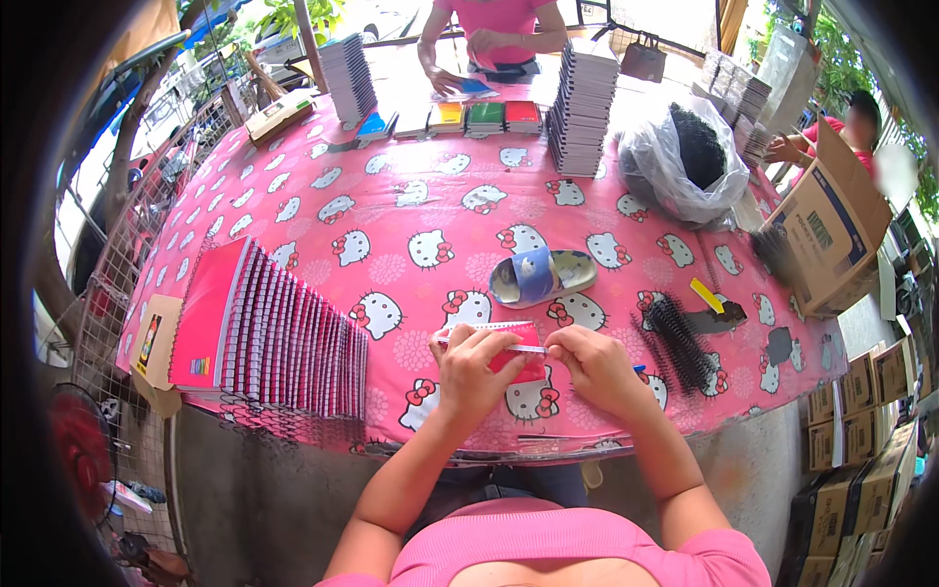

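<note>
Left hand [474, 364] gripping small red notebook [531, 368], fingers over its top, thumb lower down. Notebook lies between both hands, just above table edge. Right hand [590, 364] pinched closed at right end of pale strip [528, 348] across notebook; exact grip partly hidden. Blue slipper [536, 277] just beyond both hands, nearest obstacle on far side. Right of right hand: blue pen [640, 369] close by, then tangle of black coils [678, 342], yellow-handled tool [704, 293] past it. Big stack of red notebooks [293, 328] left of left hand, blocks that side. Far beyond hands: tall notebook stack [584, 108], plastic bag [641, 161] with black coils, co-worker [499, 29] across pink patterned tablecloth [391, 215]. Open cardboard box [827, 230] far right of right hand.
</note>
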{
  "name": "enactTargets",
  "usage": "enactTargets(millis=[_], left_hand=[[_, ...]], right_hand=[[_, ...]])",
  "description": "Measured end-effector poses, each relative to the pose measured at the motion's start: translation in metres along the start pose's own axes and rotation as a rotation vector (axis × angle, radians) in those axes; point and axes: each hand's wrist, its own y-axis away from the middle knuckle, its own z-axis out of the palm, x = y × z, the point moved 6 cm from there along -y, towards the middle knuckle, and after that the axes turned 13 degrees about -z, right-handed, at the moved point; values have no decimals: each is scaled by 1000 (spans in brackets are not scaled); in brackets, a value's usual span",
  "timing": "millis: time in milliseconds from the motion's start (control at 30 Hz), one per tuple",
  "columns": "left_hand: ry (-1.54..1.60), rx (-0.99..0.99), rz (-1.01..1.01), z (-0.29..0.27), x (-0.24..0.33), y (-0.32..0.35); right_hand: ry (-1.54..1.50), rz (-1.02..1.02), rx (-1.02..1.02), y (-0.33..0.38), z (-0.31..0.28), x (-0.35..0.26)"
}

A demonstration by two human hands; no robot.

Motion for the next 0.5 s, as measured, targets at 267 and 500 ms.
enactTargets(millis=[267, 500], left_hand=[[6, -16, 0, -1, 0, 0], [20, -20, 13, -2, 2, 0]], right_hand=[[29, 42, 114, -6, 3, -9], [87, -28, 147, -13, 4, -17]])
